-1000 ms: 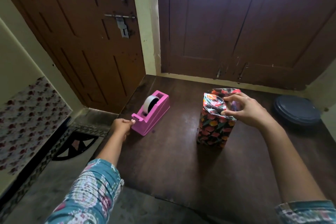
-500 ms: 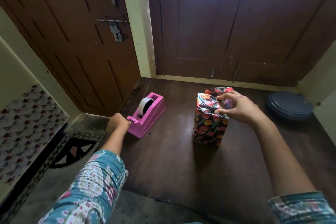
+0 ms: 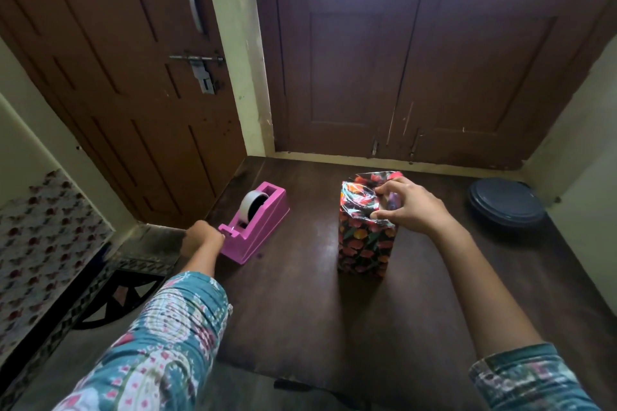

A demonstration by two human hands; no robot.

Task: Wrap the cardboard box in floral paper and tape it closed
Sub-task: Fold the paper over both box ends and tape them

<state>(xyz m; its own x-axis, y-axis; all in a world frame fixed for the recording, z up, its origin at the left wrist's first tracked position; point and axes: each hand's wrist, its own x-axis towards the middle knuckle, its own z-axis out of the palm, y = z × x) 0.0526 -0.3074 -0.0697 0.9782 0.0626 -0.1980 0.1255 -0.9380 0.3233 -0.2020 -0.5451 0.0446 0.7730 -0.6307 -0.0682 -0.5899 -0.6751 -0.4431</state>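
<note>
Box (image 3: 365, 243) upright beneath right fingers (image 3: 389, 188), apparently pinched.

My left hand (image 3: 200, 238) shows only its back at the cutter end of the pink tape dispenser (image 3: 257, 227). Its curled fingertips are hidden, so I cannot tell whether they pinch anything from the roll (image 3: 252, 207). The cardboard box is wholly hidden under the floral paper (image 3: 364, 243), whose top folds my right hand (image 3: 414, 207) pinches and partly covers. My left sleeve (image 3: 160, 344) and right sleeve (image 3: 524, 380) run off the bottom edge.
</note>
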